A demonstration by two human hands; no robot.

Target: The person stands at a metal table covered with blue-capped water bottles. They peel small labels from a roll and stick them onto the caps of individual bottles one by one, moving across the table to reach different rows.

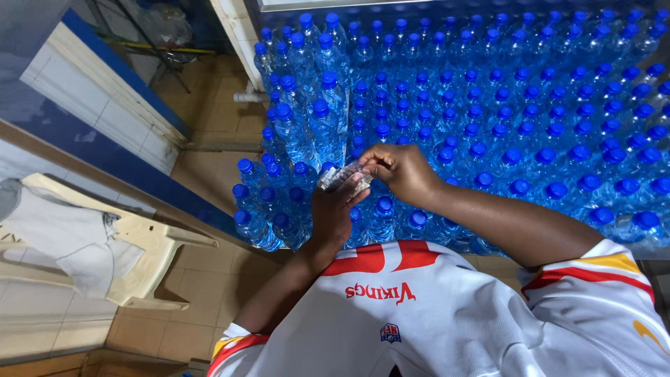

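Close below me, my left hand (329,213) cups a small stack of clear plastic seals (343,177) while my right hand (401,171) pinches its edge; they look light, flimsy, slippery, above blue-capped water bottles (488,119) stretching away.

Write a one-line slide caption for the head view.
Both hands, left and right, hold a small clear bundle above packed rows of blue-capped water bottles, beside a cream plastic chair.

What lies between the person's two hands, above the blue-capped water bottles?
In the head view, a small stack of clear plastic bits, perhaps seals, spans the gap. The left hand holds it from below; the right hand pinches its upper end, above the bottles.
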